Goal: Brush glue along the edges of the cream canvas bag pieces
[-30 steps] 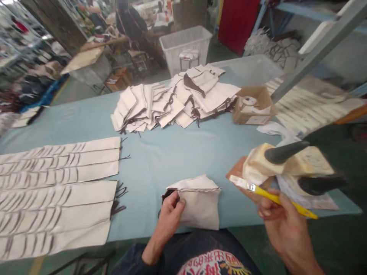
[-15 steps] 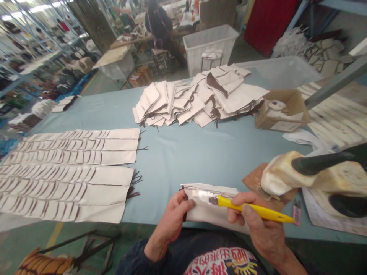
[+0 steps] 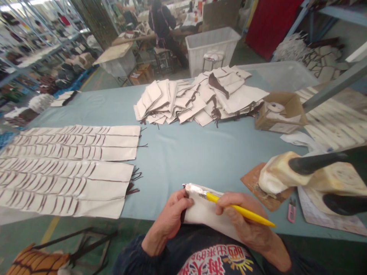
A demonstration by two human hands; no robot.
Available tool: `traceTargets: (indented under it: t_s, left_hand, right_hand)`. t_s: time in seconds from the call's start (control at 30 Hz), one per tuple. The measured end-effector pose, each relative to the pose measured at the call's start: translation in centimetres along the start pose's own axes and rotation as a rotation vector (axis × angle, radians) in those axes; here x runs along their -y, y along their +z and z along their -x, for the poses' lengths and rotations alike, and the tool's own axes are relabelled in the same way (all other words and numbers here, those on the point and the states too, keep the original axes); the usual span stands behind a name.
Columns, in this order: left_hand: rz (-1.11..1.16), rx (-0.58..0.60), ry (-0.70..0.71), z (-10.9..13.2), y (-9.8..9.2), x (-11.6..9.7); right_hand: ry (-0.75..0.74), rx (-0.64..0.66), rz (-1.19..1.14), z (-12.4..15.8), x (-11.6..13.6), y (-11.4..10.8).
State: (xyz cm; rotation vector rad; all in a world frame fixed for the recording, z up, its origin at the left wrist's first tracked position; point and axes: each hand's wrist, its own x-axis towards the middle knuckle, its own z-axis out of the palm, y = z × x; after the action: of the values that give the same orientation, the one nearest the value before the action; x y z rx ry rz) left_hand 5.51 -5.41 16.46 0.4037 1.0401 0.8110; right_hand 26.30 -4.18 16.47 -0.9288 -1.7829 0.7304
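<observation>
My left hand (image 3: pixel 171 215) is closed on the dark-trimmed left end of a cream fabric piece (image 3: pixel 202 214), thumb on top. In my right hand (image 3: pixel 246 219) is a yellow-handled brush (image 3: pixel 242 214), its handle gripped between thumb and fingers. The whitish brush tip lies along the upper edge of the fabric, close to my left fingers. That edge looks wet or coated with white. The fabric rests at the table's near edge, and my right hand hides its right part.
Rows of overlapping cream pieces (image 3: pixel 100 191) lie at left. A loose heap of similar pieces (image 3: pixel 189 99) sits at the back, beside a cardboard box (image 3: pixel 281 112). At right are stained white containers (image 3: pixel 282 172) and pink snips (image 3: pixel 291 211). A person (image 3: pixel 162 23) is in the background.
My right hand has moved left with the brush, carrying its tip along the fabric's edge to the left end. My left hand still holds that end.
</observation>
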Motion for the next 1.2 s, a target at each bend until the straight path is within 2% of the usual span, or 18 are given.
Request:
traceTargets:
  t_s: [0.07,0.2,0.33,0.5,0.63,0.7,0.83,0.93,1.03,1.2]
  left_hand:
    - [0.001,0.009,-0.005,0.0,0.0,0.0]
    - [-0.002,0.024,-0.004,0.0,-0.1,-0.1]
    - [-0.034,0.026,0.026,0.2,-0.2,-0.1]
    - [-0.034,0.026,0.009,0.4,-0.4,0.1]
    - [-0.058,0.026,0.027,0.5,-0.6,0.1]
    - [-0.054,0.021,0.023,0.5,-0.7,0.0]
    - [-0.032,0.02,0.002,0.4,-0.9,0.0]
    - [-0.033,0.032,-0.001,0.3,-1.1,0.1]
    - [-0.044,0.036,0.004,0.3,-1.2,0.1]
    - [-0.038,-0.035,0.0,0.4,-1.2,-0.3]
  right_hand:
    - [-0.029,0.017,0.038,-0.2,0.2,0.1]
    - [0.017,-0.067,0.049,-0.2,0.7,0.3]
    - [-0.019,0.029,-0.001,-0.2,1.1,0.5]
    - [0.023,-0.069,0.041,0.1,1.2,0.5]
    - [0.014,0.019,0.002,0.6,1.2,1.1]
    - [0.047,-0.009,0.007,1.0,0.9,1.6]
    - [0.195,-0.161,-0.072,2.4,0.1,2.0]
    - [0.25,-0.139,-0.13,3.0,-0.1,1.8]
    - [0.246,-0.069,-0.13,2.7,0.1,2.3]
    - [0.196,-0.115,-0.059,1.3,-0.1,3.9]
